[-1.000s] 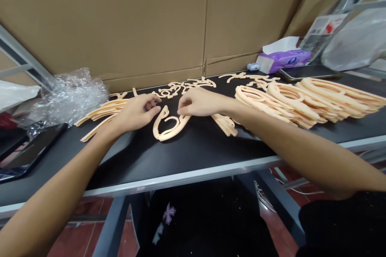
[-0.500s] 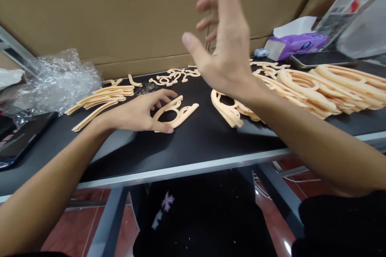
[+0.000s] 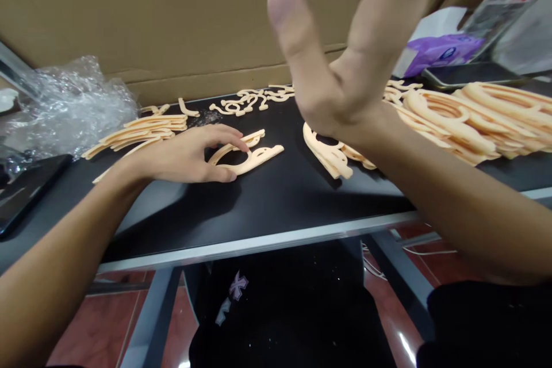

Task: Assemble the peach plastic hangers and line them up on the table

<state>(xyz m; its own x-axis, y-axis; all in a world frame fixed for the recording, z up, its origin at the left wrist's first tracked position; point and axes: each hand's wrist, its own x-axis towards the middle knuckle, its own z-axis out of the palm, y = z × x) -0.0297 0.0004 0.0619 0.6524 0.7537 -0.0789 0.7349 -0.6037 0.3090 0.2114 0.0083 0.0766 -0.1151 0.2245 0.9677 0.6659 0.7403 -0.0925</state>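
My left hand (image 3: 196,155) lies over a cream-coloured curved piece (image 3: 254,162) on the black tabletop, thumb on its near edge and fingers on its far side. The piece has a round opening and a slim upper strip. My right hand (image 3: 349,63) is raised above the table, close to the camera, with thumb and fingers apart and no object visible in it. Its fingertips are partly cut off by the top of the view. Below it lies another group of cream-coloured curved pieces (image 3: 325,155), partly hidden by the right wrist.
Large stacks of curved pieces (image 3: 478,121) fill the right side. Thin strips (image 3: 146,129) lie at left, small curly bits (image 3: 241,103) at the back. Crumpled clear plastic (image 3: 81,109), a dark tablet-like device (image 3: 30,190), a purple tissue pack (image 3: 448,49) and a phone (image 3: 474,76) stand around.
My right hand has moved up and nearer the camera, so it looks larger. My left hand stays on the curved piece, its fingers shifted slightly. The view has shifted a little.
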